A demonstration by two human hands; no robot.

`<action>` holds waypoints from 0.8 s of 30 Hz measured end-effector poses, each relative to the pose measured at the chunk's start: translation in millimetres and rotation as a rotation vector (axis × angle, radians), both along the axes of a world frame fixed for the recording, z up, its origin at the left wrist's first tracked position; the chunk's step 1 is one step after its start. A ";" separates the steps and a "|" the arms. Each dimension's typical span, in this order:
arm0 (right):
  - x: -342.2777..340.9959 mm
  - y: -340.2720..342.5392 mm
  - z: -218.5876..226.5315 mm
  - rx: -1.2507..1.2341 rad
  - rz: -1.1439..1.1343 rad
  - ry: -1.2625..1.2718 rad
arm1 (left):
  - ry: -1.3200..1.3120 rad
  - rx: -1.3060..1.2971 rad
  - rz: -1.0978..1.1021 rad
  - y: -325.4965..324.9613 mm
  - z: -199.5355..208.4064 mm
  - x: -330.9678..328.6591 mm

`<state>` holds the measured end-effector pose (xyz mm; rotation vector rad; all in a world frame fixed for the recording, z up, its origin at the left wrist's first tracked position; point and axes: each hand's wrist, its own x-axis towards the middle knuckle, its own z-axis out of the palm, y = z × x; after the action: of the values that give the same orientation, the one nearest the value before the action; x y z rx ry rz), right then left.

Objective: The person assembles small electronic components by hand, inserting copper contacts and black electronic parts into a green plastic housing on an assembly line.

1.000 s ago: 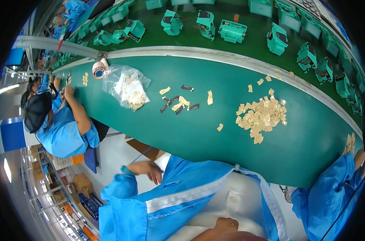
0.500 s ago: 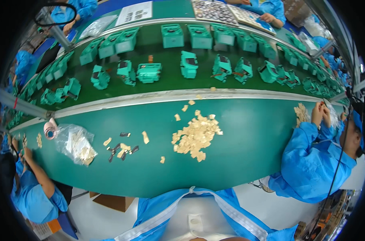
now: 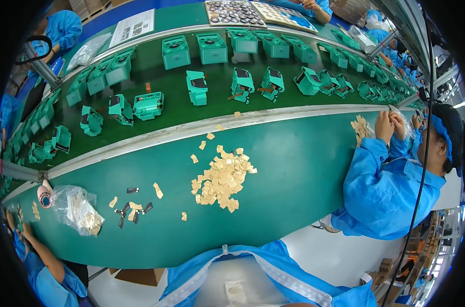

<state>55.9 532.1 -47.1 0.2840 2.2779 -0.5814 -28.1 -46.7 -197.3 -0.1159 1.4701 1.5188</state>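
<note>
Neither of my hands is in view; only the front of my blue jacket (image 3: 232,256) shows at the lower edge. Before me on the green worktable (image 3: 288,169) lies a heap of small beige pieces (image 3: 223,176), with several loose ones around it. Left of the heap are a few small black strip-like parts (image 3: 122,219) mixed with beige pieces. Further left, a clear plastic bag (image 3: 73,204) holds more beige pieces. Beside it lies a pale pink, round-ended object (image 3: 45,195) whose kind I cannot make out.
Beyond a metal rail (image 3: 155,132), green housings (image 3: 196,87) stand in rows on a dark green conveyor (image 3: 176,115). Co-workers in blue sit right (image 3: 386,179) and left (image 3: 48,271); others are across. A cardboard box (image 3: 140,276) is below the table. A black cable (image 3: 422,189) hangs at right.
My view has swung to the right and tilted, so the table and conveyor appear further left. Nothing on the table has visibly moved. My hands stay out of view.
</note>
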 end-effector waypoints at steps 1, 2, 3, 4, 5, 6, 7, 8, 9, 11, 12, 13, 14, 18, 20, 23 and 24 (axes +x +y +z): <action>1.1 4.7 -3.0 0.008 0.005 0.003 | 0.006 0.005 -0.012 2.4 0.0 -3.9; 2.2 9.8 -6.8 0.017 0.011 0.002 | 0.008 0.010 -0.021 4.9 -1.1 -6.3; -0.2 8.6 -13.7 0.009 0.035 -0.005 | 0.003 0.000 -0.014 -1.9 0.2 -2.7; -3.6 6.6 -22.8 -0.001 0.063 -0.018 | -0.007 -0.013 -0.002 -10.3 0.6 3.2; -8.3 2.8 -34.5 -0.016 0.098 -0.038 | -0.024 -0.031 0.017 -21.1 0.5 12.1; -6.1 -1.8 -45.3 -0.029 0.132 -0.077 | -0.062 -0.044 0.034 -32.2 0.7 31.1; 3.7 -0.2 -49.4 -0.031 0.166 -0.134 | -0.117 -0.046 0.051 -35.3 -0.6 59.0; 18.8 2.9 -50.2 -0.033 0.203 -0.202 | -0.183 -0.045 0.070 -36.5 0.2 94.0; 33.3 5.2 -49.9 -0.038 0.246 -0.274 | -0.252 -0.046 0.097 -37.8 4.7 132.9; 36.3 -0.7 -64.9 -0.071 0.360 -0.386 | -0.362 -0.071 0.177 -48.0 20.8 197.3; 37.5 -0.4 -71.0 -0.086 0.419 -0.439 | -0.415 -0.080 0.218 -46.7 31.8 227.8; 31.4 -3.9 -83.8 -0.107 0.480 -0.477 | -0.453 -0.096 0.263 -47.3 41.3 250.6; 30.3 -8.1 -94.8 -0.127 0.534 -0.509 | -0.486 -0.111 0.299 -47.9 51.3 272.4; 48.0 1.2 -105.7 -0.170 0.693 -0.616 | -0.590 -0.132 0.391 -24.0 88.8 350.1; 51.8 -4.6 -116.6 -0.194 0.750 -0.623 | -0.596 -0.148 0.415 -24.6 97.7 368.7; 35.2 -12.9 -140.3 -0.221 0.827 -0.579 | -0.553 -0.174 0.442 -27.3 89.8 363.6; 28.5 -13.7 -144.5 -0.224 0.841 -0.550 | -0.525 -0.179 0.438 -25.3 94.1 358.6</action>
<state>84.4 518.5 -191.6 -0.5462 1.5724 -0.2536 330.5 -72.0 -103.2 -0.9240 1.1887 1.5309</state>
